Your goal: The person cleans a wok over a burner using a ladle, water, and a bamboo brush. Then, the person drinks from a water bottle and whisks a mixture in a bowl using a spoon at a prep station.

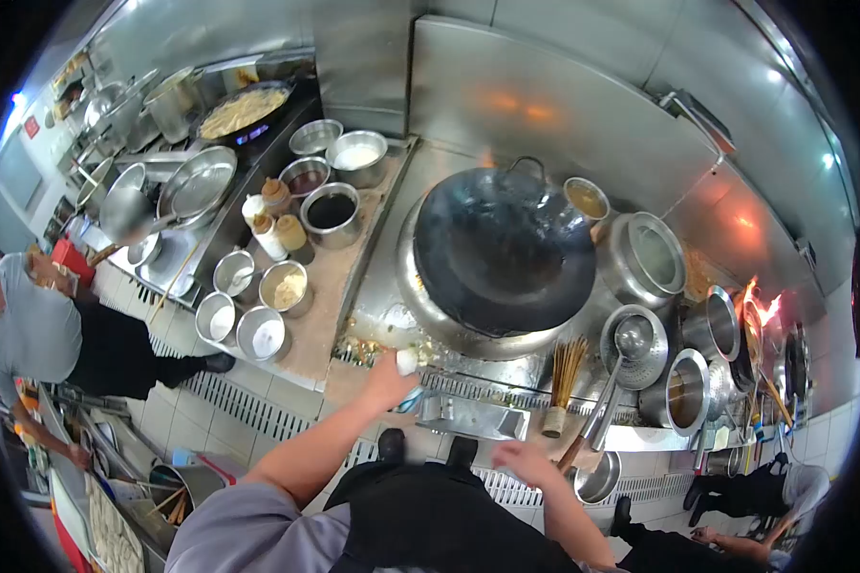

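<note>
My left hand [388,384] is closed around a white and blue cloth [408,398] at the front edge of the stove, with a white end of it poking out above the fingers. Food scraps [373,351] lie on the steel just beyond that hand. My right hand [528,464], slightly blurred, hangs in front of the stove with its fingers loosely apart and nothing in it. Nearest to it are the bamboo wok brush [566,382] and the ladle [632,339], whose handle slopes down toward me. A large black wok [506,253] sits on the burner, dark and wet-looking inside.
Metal seasoning pots [262,334] and squeeze bottles [291,236] stand on the left counter. Right of the wok are a perforated strainer [621,368], steel pots [674,392] and a flame [760,304]. One person [48,315] stands at left; others are at lower right.
</note>
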Available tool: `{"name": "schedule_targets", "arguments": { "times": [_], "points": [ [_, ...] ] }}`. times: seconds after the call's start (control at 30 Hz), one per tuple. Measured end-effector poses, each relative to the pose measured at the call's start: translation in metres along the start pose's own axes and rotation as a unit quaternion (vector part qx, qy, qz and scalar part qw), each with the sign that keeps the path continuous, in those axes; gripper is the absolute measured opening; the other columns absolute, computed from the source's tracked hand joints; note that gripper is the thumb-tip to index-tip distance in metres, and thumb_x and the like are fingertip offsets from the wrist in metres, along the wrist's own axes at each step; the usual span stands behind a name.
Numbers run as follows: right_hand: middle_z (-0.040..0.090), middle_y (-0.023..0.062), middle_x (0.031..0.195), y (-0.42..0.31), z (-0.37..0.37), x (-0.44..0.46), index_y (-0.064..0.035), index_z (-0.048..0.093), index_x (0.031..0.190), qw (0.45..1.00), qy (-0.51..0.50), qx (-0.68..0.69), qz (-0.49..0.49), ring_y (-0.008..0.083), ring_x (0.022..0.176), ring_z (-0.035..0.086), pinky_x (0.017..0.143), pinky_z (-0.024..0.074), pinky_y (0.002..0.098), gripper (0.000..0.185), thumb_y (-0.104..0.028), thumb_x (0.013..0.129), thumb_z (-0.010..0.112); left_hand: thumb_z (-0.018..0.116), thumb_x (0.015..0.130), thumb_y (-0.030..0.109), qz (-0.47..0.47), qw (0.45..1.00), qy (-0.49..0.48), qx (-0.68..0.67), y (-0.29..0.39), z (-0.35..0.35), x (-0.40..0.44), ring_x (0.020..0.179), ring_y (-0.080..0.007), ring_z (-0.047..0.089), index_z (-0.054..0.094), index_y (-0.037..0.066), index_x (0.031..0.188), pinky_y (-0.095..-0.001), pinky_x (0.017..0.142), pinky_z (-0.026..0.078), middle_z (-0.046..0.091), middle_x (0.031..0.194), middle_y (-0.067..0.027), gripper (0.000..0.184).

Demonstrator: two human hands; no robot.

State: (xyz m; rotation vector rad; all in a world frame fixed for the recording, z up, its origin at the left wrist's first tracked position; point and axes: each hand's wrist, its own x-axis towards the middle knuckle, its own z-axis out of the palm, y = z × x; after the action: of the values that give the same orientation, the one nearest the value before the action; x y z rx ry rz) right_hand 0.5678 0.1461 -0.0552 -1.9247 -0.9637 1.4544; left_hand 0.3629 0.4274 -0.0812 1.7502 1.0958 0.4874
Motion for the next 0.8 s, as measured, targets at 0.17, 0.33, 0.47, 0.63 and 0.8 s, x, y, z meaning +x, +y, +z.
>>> {"name": "schedule_targets", "arguments": {
  "times": [0.17,0.33,0.47,0.63,0.8],
  "points": [
    [0.065,0.0153,0.088,0.090,0.063,0.049,-0.0026,0.058,0.111,0.923,-0.059,0.326,0.198,0.0261,0.077,0.066,0.068,0.0560,0.0356,0.029,-0.025,0.092,0.057,0.072,0.076,0.032,0.021,0.939,0.012,0.344,-0.047,-0.008,-0.035,0.090,-0.0434,0.062,0.049,0.003,0.118,-0.0485,0.078,0.052,0.047,0.121,-0.0256,0.056],
    [0.056,0.0120,0.081,0.250,0.079,0.134,-0.0103,0.050,0.109,0.733,0.209,0.566,0.313,0.0275,0.071,0.057,0.068,0.0537,0.0440,0.019,-0.018,0.092,0.053,0.069,0.078,0.040,-0.019,0.923,-0.019,0.384,-0.025,-0.006,-0.038,0.096,-0.0382,0.064,0.052,0.010,0.120,-0.0469,0.079,0.053,0.048,0.121,-0.0214,0.054],
    [0.053,0.0117,0.118,0.286,0.066,0.160,-0.0097,0.045,0.126,0.744,0.232,0.572,0.255,0.0321,0.102,0.054,0.088,0.0474,0.0495,0.034,-0.022,0.094,0.038,0.071,0.075,0.034,0.052,0.915,0.182,0.356,-0.001,-0.010,-0.093,0.119,-0.0416,0.046,0.051,0.006,0.125,-0.0477,0.103,0.036,0.037,0.139,-0.0274,0.061],
    [0.045,0.0237,0.140,0.259,0.047,0.181,0.0002,0.035,0.144,0.646,0.296,0.640,0.293,0.0387,0.128,0.045,0.107,0.0396,0.0494,0.056,-0.034,0.100,0.024,0.067,0.081,0.028,-0.070,0.933,0.111,0.336,-0.024,-0.008,-0.243,0.117,-0.0413,0.050,0.052,0.005,0.125,-0.0462,0.101,0.040,0.038,0.139,-0.0255,0.052],
    [0.058,0.0198,0.120,0.296,0.034,0.196,0.0017,0.052,0.120,0.706,0.265,0.555,0.350,0.0364,0.111,0.056,0.096,0.0487,0.0484,0.042,-0.030,0.097,0.039,0.062,0.082,0.022,-0.496,0.817,-0.083,0.283,-0.064,0.002,-0.437,0.115,-0.0367,0.055,0.055,0.006,0.122,-0.0460,0.095,0.046,0.050,0.128,-0.0197,0.043]
  ]
}}
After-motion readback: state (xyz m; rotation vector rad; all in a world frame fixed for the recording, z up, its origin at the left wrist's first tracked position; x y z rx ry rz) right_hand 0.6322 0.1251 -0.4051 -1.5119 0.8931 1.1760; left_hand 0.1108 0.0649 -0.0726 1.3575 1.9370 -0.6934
